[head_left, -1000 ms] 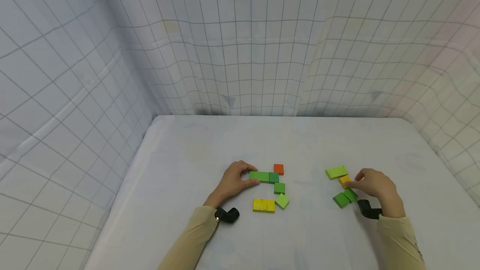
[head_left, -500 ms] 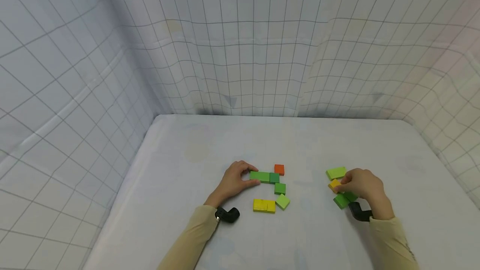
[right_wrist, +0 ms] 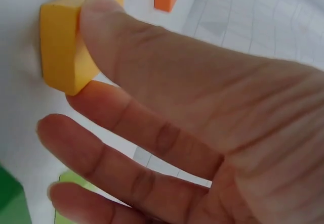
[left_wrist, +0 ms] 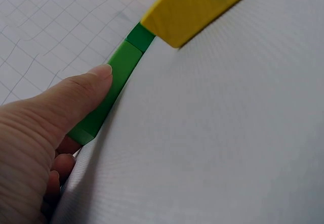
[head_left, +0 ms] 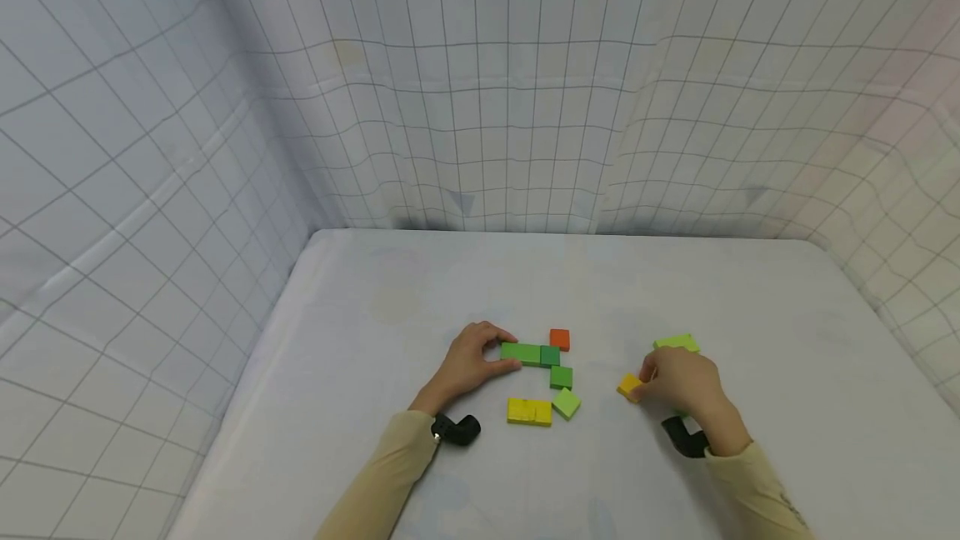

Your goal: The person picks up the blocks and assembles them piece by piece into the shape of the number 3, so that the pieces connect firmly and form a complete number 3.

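Observation:
My left hand (head_left: 471,359) grips the left end of a long green block (head_left: 522,353) between thumb and fingers; in the left wrist view the thumb lies along the block's side. A dark green block (head_left: 550,356) sits against its right end. My right hand (head_left: 686,380) pinches a small orange-yellow block (head_left: 629,388) between thumb and index finger. In the right wrist view that yellow block (right_wrist: 58,44) is at the fingertips, while the other fingers are apart from it. Behind this hand lies a lime block (head_left: 677,342), partly covered; green blocks beneath the hand are mostly hidden.
An orange-red block (head_left: 559,340) lies behind the dark green one. A green block (head_left: 561,377) and a turned light green block (head_left: 566,403) run toward the front. A yellow block pair (head_left: 529,412) lies left of them. White cloth (head_left: 420,290) covers the table.
My right hand has moved left and slightly toward the front with the orange-yellow block, away from the lime and green blocks. My left hand has stayed on the long green block.

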The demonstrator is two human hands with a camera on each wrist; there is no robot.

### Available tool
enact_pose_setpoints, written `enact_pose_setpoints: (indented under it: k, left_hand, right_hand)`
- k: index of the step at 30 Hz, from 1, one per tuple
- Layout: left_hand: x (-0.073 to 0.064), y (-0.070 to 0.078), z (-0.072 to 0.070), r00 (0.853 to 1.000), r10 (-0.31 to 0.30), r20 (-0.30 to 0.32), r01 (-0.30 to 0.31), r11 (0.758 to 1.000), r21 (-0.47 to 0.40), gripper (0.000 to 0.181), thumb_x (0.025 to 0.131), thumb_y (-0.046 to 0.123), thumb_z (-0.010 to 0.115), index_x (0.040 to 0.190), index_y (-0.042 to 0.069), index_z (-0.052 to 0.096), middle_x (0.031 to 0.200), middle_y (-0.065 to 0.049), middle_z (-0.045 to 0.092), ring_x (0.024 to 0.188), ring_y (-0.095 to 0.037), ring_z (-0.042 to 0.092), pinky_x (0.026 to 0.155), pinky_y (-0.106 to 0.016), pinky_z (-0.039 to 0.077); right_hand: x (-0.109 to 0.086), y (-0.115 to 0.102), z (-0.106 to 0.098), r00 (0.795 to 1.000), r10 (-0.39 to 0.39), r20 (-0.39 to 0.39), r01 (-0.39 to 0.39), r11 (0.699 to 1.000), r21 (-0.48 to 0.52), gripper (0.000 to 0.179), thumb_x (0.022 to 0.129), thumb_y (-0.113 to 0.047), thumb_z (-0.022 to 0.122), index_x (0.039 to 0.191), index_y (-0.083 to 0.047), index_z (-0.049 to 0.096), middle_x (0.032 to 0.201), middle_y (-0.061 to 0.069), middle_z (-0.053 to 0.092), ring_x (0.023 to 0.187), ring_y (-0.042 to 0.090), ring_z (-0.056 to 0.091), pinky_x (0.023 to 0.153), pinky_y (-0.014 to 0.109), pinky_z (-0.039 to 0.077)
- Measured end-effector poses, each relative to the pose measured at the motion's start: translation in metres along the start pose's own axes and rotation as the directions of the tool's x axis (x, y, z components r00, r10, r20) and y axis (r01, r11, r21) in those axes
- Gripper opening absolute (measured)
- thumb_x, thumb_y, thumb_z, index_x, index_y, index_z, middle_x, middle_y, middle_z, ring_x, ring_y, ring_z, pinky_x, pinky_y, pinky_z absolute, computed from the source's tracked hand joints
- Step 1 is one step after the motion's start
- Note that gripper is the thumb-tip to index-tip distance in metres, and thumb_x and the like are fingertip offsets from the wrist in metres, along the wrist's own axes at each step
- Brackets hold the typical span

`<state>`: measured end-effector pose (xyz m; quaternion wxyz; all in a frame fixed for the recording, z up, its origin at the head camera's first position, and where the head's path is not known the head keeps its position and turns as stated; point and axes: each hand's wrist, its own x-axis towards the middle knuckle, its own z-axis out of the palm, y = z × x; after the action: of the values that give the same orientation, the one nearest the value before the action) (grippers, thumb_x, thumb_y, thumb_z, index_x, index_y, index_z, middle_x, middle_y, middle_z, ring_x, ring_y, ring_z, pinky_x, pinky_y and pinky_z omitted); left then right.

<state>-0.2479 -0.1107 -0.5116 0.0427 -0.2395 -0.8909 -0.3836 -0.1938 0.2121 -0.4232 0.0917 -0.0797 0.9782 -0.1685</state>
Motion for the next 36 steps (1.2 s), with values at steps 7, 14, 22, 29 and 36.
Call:
enact_pose_setpoints:
  k: [7,14,22,29,36]
  left_hand:
    - [0.0,0.0,0.0,1.0,0.002,-0.002,-0.002,1.0,-0.001,0.034,0.078,0.039,0.078,0.106,0.021,0.069,0.091,0.013,0.056,0.081,-0.009,0.044,0.074,-0.028,0.038]
    - [0.0,0.001,0.0,1.0,0.001,-0.004,-0.001,1.0,-0.007,0.034,0.078,0.039,0.078,0.105,0.021,0.069,0.09,0.014,0.055,0.08,-0.01,0.044,0.073,-0.029,0.038]
    - [0.0,-0.001,0.001,1.0,-0.002,-0.005,0.002,1.0,-0.008,0.033,0.078,0.039,0.078,0.105,0.021,0.069,0.089,0.013,0.054,0.08,-0.009,0.044,0.073,-0.028,0.038]
    - [0.0,-0.001,0.001,1.0,-0.003,-0.004,0.003,1.0,-0.009,0.033,0.078,0.039,0.078,0.105,0.022,0.069,0.089,0.014,0.054,0.08,-0.009,0.043,0.073,-0.028,0.038]
    - [0.001,-0.001,0.001,1.0,0.006,-0.007,-0.006,1.0,0.001,0.033,0.078,0.04,0.078,0.105,0.022,0.069,0.088,0.014,0.054,0.08,-0.009,0.043,0.073,-0.029,0.037]
  right_hand:
    - [-0.002,-0.014,0.009,0.999,-0.041,0.03,0.041,0.999,0.004,0.017,0.073,-0.022,0.083,0.081,-0.015,0.07,0.067,-0.004,0.056,0.057,0.013,0.048,0.051,0.03,0.039]
    - [-0.004,-0.013,0.015,0.993,-0.066,0.095,0.058,0.994,0.094,0.022,0.07,-0.021,0.084,0.082,-0.018,0.067,0.071,-0.006,0.056,0.063,0.014,0.048,0.057,0.032,0.039]
    - [-0.009,-0.008,0.02,0.967,-0.175,0.188,0.124,0.959,0.255,0.022,0.069,-0.018,0.085,0.082,-0.021,0.067,0.07,-0.006,0.054,0.066,0.014,0.049,0.06,0.032,0.04]
    - [-0.008,0.001,0.024,0.892,-0.363,0.27,0.226,0.875,0.428,0.019,0.077,-0.014,0.079,0.092,-0.022,0.069,0.073,-0.005,0.057,0.062,0.012,0.051,0.058,0.025,0.042]
    - [-0.009,0.001,0.028,0.875,-0.395,0.278,0.236,0.851,0.469,0.019,0.079,-0.022,0.078,0.096,-0.02,0.07,0.073,-0.004,0.056,0.063,0.009,0.049,0.058,0.024,0.04]
